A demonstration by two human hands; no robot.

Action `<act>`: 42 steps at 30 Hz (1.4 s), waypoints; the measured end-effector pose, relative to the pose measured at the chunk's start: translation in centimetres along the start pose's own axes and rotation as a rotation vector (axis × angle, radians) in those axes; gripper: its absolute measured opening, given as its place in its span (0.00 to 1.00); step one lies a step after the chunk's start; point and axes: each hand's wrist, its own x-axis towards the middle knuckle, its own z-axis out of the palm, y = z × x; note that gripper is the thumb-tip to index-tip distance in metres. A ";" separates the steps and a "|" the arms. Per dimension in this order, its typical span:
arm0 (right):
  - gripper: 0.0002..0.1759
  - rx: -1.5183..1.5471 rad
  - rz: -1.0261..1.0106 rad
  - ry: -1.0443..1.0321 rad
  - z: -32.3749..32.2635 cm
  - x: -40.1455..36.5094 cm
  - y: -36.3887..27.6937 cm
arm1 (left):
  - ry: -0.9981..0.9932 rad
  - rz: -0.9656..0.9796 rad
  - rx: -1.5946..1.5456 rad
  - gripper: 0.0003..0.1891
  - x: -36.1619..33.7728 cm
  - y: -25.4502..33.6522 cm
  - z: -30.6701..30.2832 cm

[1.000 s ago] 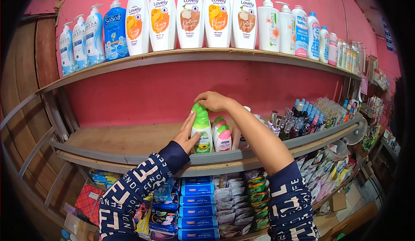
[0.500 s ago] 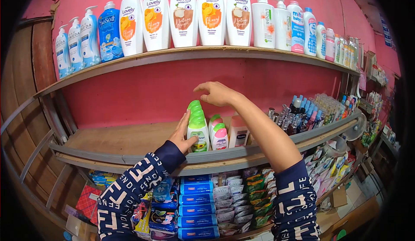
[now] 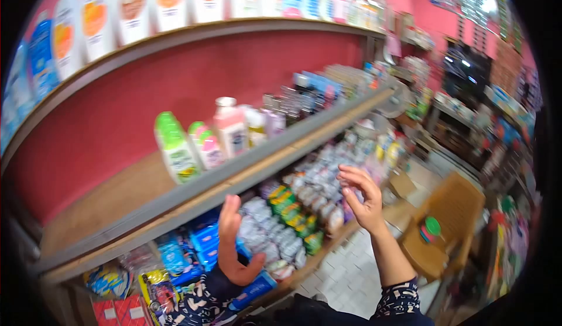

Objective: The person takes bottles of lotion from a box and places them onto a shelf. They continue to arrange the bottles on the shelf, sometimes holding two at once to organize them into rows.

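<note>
Hovering, both empty with fingers parted, the left hand (image 3: 235,247) and right hand (image 3: 364,200) occupy lower centre, below green-capped bottles (image 3: 175,147).

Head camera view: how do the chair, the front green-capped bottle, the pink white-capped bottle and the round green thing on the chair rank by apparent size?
1. Chair
2. Green-capped bottle and pink white-capped bottle: too alike in this blurred view to rank
3. Round green thing
</note>
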 end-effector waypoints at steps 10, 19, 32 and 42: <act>0.14 -0.205 0.566 1.419 -27.1 -40.8 -13.9 | -0.601 -0.153 -0.782 0.37 -5.4 12.9 20.2; 0.12 -0.597 1.062 1.712 -30.5 -73.9 -40.0 | -1.161 0.072 -1.005 0.34 -14.5 35.8 33.2; 0.15 -0.666 2.198 0.257 -14.1 -91.4 -36.9 | -1.555 0.259 -1.077 0.27 -24.0 54.6 38.5; 0.17 -0.589 1.854 0.576 -19.1 -89.8 -35.2 | -1.682 0.328 -0.990 0.28 -27.7 58.8 37.4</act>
